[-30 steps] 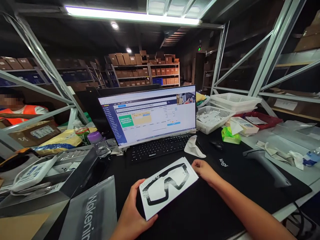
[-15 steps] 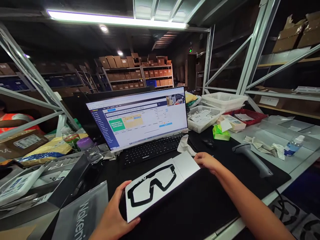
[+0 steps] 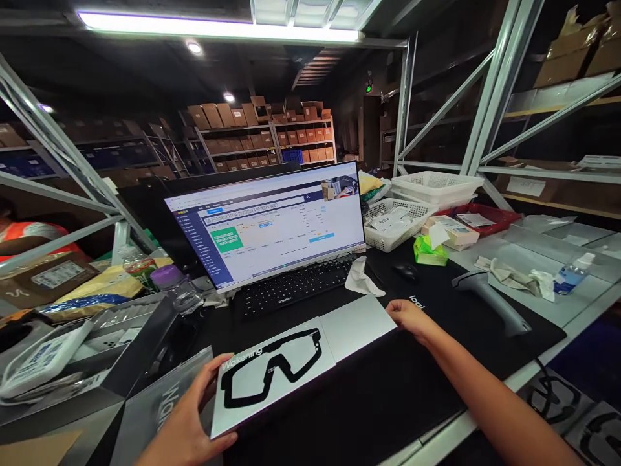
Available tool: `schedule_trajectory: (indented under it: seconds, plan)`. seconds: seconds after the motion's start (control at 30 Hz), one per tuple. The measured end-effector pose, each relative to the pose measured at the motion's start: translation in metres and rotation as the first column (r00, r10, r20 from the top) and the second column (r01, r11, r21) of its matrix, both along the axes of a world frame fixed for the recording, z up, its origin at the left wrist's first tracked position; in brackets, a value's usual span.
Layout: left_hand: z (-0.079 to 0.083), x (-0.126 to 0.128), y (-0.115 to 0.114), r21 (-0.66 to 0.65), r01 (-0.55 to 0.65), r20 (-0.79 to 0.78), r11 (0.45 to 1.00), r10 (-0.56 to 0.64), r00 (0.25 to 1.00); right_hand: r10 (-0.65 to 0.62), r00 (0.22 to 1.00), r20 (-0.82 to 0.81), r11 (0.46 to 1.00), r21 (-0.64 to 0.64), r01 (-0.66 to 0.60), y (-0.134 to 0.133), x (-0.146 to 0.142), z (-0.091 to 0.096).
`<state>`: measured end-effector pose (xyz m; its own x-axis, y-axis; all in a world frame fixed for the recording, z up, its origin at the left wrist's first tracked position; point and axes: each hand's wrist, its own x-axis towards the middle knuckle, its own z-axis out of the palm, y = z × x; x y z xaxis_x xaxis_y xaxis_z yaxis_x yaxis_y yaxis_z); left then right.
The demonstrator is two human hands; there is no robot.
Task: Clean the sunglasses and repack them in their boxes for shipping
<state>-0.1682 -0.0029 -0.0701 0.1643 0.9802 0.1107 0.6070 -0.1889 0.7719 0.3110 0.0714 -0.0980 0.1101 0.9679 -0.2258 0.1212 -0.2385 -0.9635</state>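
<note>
A white box sleeve (image 3: 272,369) bears a black goggles print and the word "Wakening". My left hand (image 3: 191,414) wraps its left end, thumb on the near edge. From the sleeve's right end sticks out a plain white inner box (image 3: 359,329). My right hand (image 3: 407,318) pinches the far right end of that inner box. Both parts are held tilted above the black desk mat (image 3: 388,395). Beside my left arm lies a clear zip bag (image 3: 145,414) with printed lettering, partly covered by the arm.
Beyond the box stand a keyboard (image 3: 295,285), a lit monitor (image 3: 272,226) and a crumpled tissue (image 3: 361,278). On the right are a mouse (image 3: 405,272), a barcode scanner (image 3: 495,301) and a spray bottle (image 3: 575,275). An open grey box (image 3: 145,353) sits left.
The inner box now sticks out further from the sleeve. My left hand has moved left with the sleeve; my right hand has shifted slightly right with the inner box.
</note>
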Motion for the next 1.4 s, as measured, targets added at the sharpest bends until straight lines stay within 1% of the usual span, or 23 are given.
schedule_trajectory:
  seconds: [0.07,0.13,0.2,0.3,0.37,0.4,0.47,0.53,0.57,0.63,0.67,0.7,0.73,0.77,0.83,0.9,0.97,1.07,1.13,1.17,1.27,1.33,1.4]
  plan:
    - [0.0,-0.011,-0.005,-0.009,-0.018,0.047,1.0,0.019,0.999,-0.031,0.999,0.027,0.999,0.01,0.031,0.003,-0.002,-0.005]
    - [0.001,-0.02,-0.011,0.022,-0.054,0.132,0.998,0.05,0.99,-0.058,0.997,0.054,0.998,0.022,0.057,0.004,-0.004,-0.011]
    - [0.003,-0.026,-0.019,0.062,-0.139,0.243,0.988,0.12,0.963,-0.073,0.994,0.076,0.997,0.036,0.07,0.005,-0.006,-0.016]
    - [0.011,-0.031,-0.029,0.08,-0.312,0.358,0.947,0.265,0.895,-0.047,0.995,0.088,0.997,0.062,0.041,0.004,-0.007,-0.02]
    - [0.016,-0.033,-0.032,0.1,-0.384,0.404,0.918,0.316,0.859,-0.001,0.995,0.099,0.997,0.078,-0.007,0.003,-0.002,-0.019]
    - [0.018,-0.033,-0.031,0.113,-0.4,0.412,0.909,0.324,0.852,0.021,0.993,0.112,0.996,0.083,-0.03,0.003,0.002,-0.018]
    - [0.022,-0.029,-0.029,0.146,-0.395,0.382,0.907,0.317,0.868,0.058,0.991,0.118,0.992,0.108,-0.071,0.005,0.014,-0.016]
    - [0.03,-0.018,-0.025,0.197,-0.351,0.286,0.916,0.288,0.914,0.142,0.989,0.051,0.965,0.217,-0.149,0.009,0.028,-0.015]
    - [0.035,-0.011,-0.023,0.23,-0.317,0.226,0.92,0.266,0.937,0.219,0.976,0.019,0.931,0.295,-0.215,0.011,0.033,-0.014]
    - [0.049,0.006,-0.021,0.295,-0.244,0.106,0.924,0.222,0.969,0.393,0.919,0.044,0.825,0.424,-0.373,0.013,0.037,-0.015]
    - [0.058,0.015,-0.021,0.305,-0.212,0.041,0.929,0.209,0.977,0.454,0.885,0.104,0.776,0.442,-0.45,0.012,0.035,-0.015]
    - [0.066,0.022,-0.022,0.294,-0.183,-0.03,0.938,0.2,0.979,0.49,0.855,0.169,0.748,0.422,-0.512,0.01,0.031,-0.015]
    - [0.075,0.028,-0.023,0.268,-0.151,-0.099,0.951,0.183,0.978,0.503,0.837,0.216,0.746,0.38,-0.547,0.008,0.026,-0.015]
    - [0.083,0.032,-0.026,0.23,-0.111,-0.164,0.967,0.151,0.975,0.502,0.832,0.236,0.763,0.331,-0.555,0.004,0.02,-0.014]
    - [0.095,0.034,-0.031,0.138,-0.01,-0.258,0.99,0.046,0.965,0.48,0.849,0.223,0.811,0.258,-0.526,-0.002,0.009,-0.013]
    - [0.099,0.034,-0.033,0.085,0.039,-0.269,0.996,-0.015,0.963,0.443,0.871,0.21,0.839,0.245,-0.486,-0.007,0.005,-0.012]
    - [0.096,0.034,-0.032,0.113,-0.01,-0.188,0.994,0.031,0.982,0.404,0.885,0.23,0.843,0.284,-0.458,-0.009,0.006,-0.011]
    - [0.085,0.039,-0.023,0.221,-0.143,-0.021,0.965,0.152,0.988,0.341,0.906,0.249,0.845,0.341,-0.412,-0.007,0.013,-0.014]
    - [0.083,0.041,-0.015,0.27,-0.174,0.033,0.947,0.172,0.985,0.299,0.917,0.265,0.851,0.36,-0.382,-0.006,0.019,-0.014]
    - [0.085,0.041,-0.012,0.285,-0.176,0.047,0.942,0.169,0.984,0.277,0.916,0.291,0.85,0.369,-0.375,-0.007,0.02,-0.014]
    - [0.099,0.031,-0.004,0.301,-0.141,0.076,0.943,0.124,0.989,0.214,0.881,0.423,0.813,0.422,-0.4,-0.021,0.019,-0.007]
    - [0.109,0.02,0.002,0.285,-0.096,0.082,0.954,0.075,0.994,0.148,0.851,0.504,0.766,0.486,-0.421,-0.039,0.012,-0.003]
    - [0.115,0.009,0.008,0.253,-0.045,0.091,0.966,0.023,0.996,0.059,0.817,0.573,0.7,0.56,-0.443,-0.061,0.004,-0.005]
